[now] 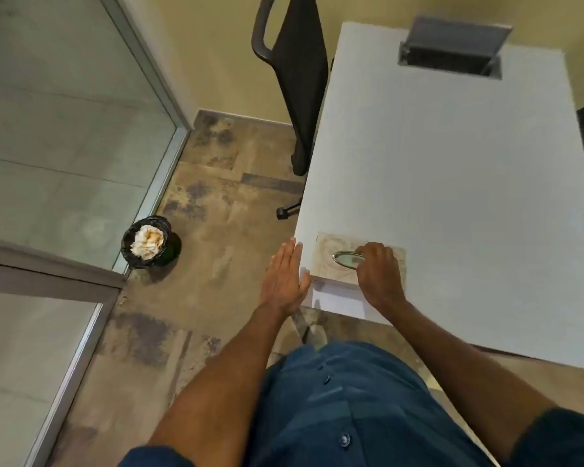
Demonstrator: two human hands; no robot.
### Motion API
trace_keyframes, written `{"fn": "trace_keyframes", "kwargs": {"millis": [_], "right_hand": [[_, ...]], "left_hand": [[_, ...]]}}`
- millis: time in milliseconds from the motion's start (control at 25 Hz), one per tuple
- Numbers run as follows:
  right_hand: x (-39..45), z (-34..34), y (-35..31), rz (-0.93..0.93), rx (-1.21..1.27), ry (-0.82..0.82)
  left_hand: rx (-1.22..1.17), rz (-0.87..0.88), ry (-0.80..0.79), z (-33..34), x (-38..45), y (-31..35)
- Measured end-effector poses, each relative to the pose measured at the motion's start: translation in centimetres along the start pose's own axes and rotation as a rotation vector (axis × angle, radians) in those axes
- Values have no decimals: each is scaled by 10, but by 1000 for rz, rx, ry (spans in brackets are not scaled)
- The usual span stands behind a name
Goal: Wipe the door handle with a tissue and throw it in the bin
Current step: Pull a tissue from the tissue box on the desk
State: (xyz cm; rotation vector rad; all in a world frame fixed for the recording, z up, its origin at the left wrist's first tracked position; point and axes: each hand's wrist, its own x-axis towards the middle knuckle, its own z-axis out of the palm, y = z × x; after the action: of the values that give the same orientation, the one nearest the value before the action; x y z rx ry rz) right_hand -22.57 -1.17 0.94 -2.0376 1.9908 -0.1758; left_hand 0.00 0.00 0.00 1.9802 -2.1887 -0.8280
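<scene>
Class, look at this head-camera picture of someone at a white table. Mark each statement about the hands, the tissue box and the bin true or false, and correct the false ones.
1. The right hand reaches into the oval opening of the tissue box on the white table. True.
2. The left hand is clenched around a tissue. False: it is open and flat against the table's edge, holding nothing.
3. The bin stands on the table. False: it stands on the floor by the glass partition.
4. Crumpled paper already lies in the bin. True.
5. A black chair stands beside the table. True.
</scene>
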Motion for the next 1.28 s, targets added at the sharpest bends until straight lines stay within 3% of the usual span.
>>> {"fn": "trace_keyframes", "kwargs": {"millis": [400,1280], "right_hand": [[24,10,33,-9,-10,-153],[78,10,39,-553,-643,-351]], "left_hand": [[29,177,-100,53,46,40],[95,183,-152,76,50,39]]}}
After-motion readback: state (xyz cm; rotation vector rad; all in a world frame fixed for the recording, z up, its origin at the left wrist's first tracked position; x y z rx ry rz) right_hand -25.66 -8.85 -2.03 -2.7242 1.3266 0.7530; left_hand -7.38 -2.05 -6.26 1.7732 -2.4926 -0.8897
